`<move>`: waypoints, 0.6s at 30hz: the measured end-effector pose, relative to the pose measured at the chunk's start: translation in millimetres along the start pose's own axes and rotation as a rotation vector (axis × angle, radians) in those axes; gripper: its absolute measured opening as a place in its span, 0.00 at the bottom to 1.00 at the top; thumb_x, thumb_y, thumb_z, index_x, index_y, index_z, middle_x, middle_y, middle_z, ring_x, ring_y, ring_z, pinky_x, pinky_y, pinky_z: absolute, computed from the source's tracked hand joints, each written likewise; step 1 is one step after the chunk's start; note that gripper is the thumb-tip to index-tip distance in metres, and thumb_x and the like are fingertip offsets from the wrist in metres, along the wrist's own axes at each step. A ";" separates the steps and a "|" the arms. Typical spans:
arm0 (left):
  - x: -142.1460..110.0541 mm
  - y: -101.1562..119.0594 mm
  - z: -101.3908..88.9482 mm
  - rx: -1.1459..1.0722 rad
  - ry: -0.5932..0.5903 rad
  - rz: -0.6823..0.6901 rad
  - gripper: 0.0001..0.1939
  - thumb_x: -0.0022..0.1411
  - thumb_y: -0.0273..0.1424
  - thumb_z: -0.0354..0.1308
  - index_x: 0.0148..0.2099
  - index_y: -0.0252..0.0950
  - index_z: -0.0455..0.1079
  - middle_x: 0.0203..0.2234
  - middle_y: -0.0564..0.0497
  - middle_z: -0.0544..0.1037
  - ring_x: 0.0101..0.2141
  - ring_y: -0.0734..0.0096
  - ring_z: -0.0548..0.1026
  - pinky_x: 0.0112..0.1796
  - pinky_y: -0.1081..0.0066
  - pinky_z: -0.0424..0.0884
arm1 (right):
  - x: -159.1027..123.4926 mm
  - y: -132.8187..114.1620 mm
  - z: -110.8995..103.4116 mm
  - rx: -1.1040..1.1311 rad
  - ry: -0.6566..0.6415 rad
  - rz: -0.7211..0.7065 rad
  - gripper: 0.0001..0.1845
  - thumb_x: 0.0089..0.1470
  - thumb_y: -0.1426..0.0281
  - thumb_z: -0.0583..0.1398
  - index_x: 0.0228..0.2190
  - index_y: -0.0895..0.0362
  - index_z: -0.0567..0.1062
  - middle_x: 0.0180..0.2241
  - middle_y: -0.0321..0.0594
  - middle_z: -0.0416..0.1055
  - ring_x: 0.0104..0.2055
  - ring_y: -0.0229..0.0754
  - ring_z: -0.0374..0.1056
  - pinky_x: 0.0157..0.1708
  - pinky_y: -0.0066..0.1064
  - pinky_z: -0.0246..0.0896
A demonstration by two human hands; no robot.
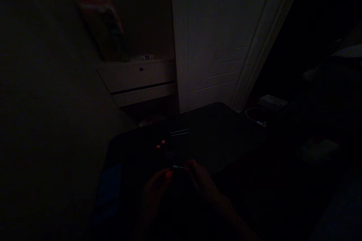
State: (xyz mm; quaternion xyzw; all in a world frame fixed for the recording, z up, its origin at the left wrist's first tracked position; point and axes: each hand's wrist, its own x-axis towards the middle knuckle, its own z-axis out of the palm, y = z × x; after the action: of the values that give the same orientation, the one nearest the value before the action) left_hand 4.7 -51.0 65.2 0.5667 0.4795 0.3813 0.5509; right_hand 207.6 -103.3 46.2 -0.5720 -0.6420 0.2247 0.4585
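In deep shadow over a dark table (215, 131), my left hand (155, 186) pinches a small orange piece (169, 174). My right hand (199, 177) is closed on a thin pale stick (178, 167), whose wider end points left, close to the fingers of my left hand. Whether the stick touches the orange piece I cannot tell. Beyond my hands lie two more small orange pieces, one (163, 142) slightly behind the other (158, 146). Two thin pale sticks (180, 133) rest side by side farther back. A dim small object (171, 154) lies nearer; its kind is unclear.
A bluish flat rectangle (109, 192) lies at the table's left. Behind stand a drawer unit (141, 81) with a bag-like packet (102, 26) above it, and a pale door (215, 37). To the right are a white cable (250, 110) and a pale box (273, 101).
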 end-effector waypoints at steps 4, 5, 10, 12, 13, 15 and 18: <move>-0.4 -0.6 2.9 -0.083 0.062 -0.007 0.23 0.44 0.42 0.75 0.42 0.37 0.80 0.39 0.44 0.88 0.43 0.50 0.86 0.47 0.59 0.83 | -5.4 -18.0 6.4 0.135 -0.059 0.029 0.08 0.73 0.69 0.54 0.44 0.53 0.74 0.40 0.39 0.79 0.41 0.41 0.76 0.42 0.30 0.67; -0.6 -0.8 3.4 -0.091 0.077 -0.008 0.23 0.43 0.42 0.76 0.41 0.37 0.79 0.37 0.45 0.88 0.41 0.51 0.86 0.45 0.59 0.83 | -6.5 -20.0 8.8 0.136 -0.068 0.027 0.09 0.73 0.69 0.54 0.45 0.53 0.74 0.41 0.39 0.79 0.41 0.41 0.76 0.42 0.30 0.67; -3.7 0.7 2.6 -0.111 0.080 -0.024 0.24 0.44 0.40 0.76 0.44 0.37 0.79 0.38 0.45 0.88 0.42 0.52 0.86 0.45 0.61 0.83 | -8.2 -19.5 13.9 0.119 -0.071 -0.003 0.10 0.72 0.68 0.55 0.46 0.53 0.76 0.43 0.40 0.80 0.43 0.43 0.77 0.44 0.31 0.67; -4.6 2.2 1.3 -0.113 0.072 -0.013 0.24 0.47 0.41 0.75 0.46 0.37 0.80 0.42 0.44 0.88 0.45 0.51 0.86 0.48 0.60 0.82 | -7.7 -19.0 12.8 0.126 -0.054 -0.007 0.11 0.72 0.68 0.55 0.47 0.53 0.77 0.43 0.40 0.80 0.44 0.43 0.77 0.45 0.31 0.67; -4.7 2.6 0.8 -0.110 0.073 -0.005 0.23 0.48 0.41 0.75 0.46 0.37 0.81 0.43 0.43 0.88 0.46 0.51 0.85 0.49 0.60 0.82 | -7.5 -19.0 12.2 0.130 -0.048 -0.007 0.11 0.72 0.68 0.55 0.46 0.53 0.77 0.43 0.40 0.80 0.44 0.43 0.77 0.45 0.32 0.68; -4.2 2.2 0.1 -0.094 0.081 0.003 0.22 0.48 0.41 0.75 0.44 0.36 0.82 0.43 0.43 0.88 0.46 0.51 0.85 0.49 0.60 0.82 | -7.4 -19.4 11.4 0.141 -0.034 -0.004 0.10 0.72 0.69 0.55 0.46 0.53 0.77 0.42 0.40 0.81 0.43 0.43 0.77 0.45 0.32 0.68; -2.3 -1.4 0.1 -0.076 0.086 0.014 0.20 0.46 0.40 0.76 0.41 0.36 0.82 0.39 0.43 0.88 0.43 0.50 0.86 0.46 0.59 0.83 | -7.6 -19.0 11.0 0.152 -0.020 -0.008 0.11 0.71 0.70 0.55 0.45 0.53 0.78 0.42 0.40 0.81 0.43 0.43 0.78 0.45 0.31 0.68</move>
State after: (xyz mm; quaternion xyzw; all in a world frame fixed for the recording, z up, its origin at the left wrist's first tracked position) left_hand 4.1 -53.3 64.1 0.5319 0.4839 0.4272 0.5481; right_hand 187.7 -112.5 53.9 -0.5306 -0.6299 0.2769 0.4949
